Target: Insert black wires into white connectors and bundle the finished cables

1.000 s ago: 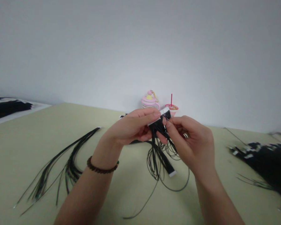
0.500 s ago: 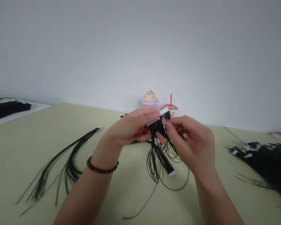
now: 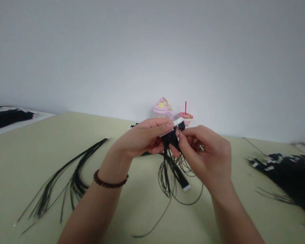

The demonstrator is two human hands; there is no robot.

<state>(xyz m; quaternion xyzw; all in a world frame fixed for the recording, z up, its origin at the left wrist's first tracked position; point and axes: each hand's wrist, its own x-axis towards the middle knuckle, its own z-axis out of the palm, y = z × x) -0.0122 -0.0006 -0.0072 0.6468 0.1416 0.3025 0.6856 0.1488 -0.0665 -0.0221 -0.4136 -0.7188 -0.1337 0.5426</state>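
While I watch on the head cam, the work in hand looks like fine fingertip handling at one end of a black cord bundle (image 3: 171, 139). That bundle is the landmark here, held just above the desk (image 3: 27, 176), with a white strip (image 3: 179, 122) across its top. My read: left hand (image 3: 139, 137) is closed around it, fingers lying over the strip, acting as the holder. Right hand (image 3: 208, 159) is pinched in against the bundle's near side, but its fingertips (image 3: 180, 137) hide which strands it has.

Directly below the bundle, cord loops (image 3: 167, 183) hang down to the desk, beside a black strip with a white end (image 3: 185, 187). Left of the bundle lies a loose cord bunch (image 3: 65, 179). Right of it, a black mass with white tabs (image 3: 282, 173) looks blurred. Just behind it stand a pink cupcake ornament (image 3: 161, 110) and a toy cup with a red straw (image 3: 185, 116). Farther left, a black bundle (image 3: 7, 118) lies on a white sheet (image 3: 40, 116).
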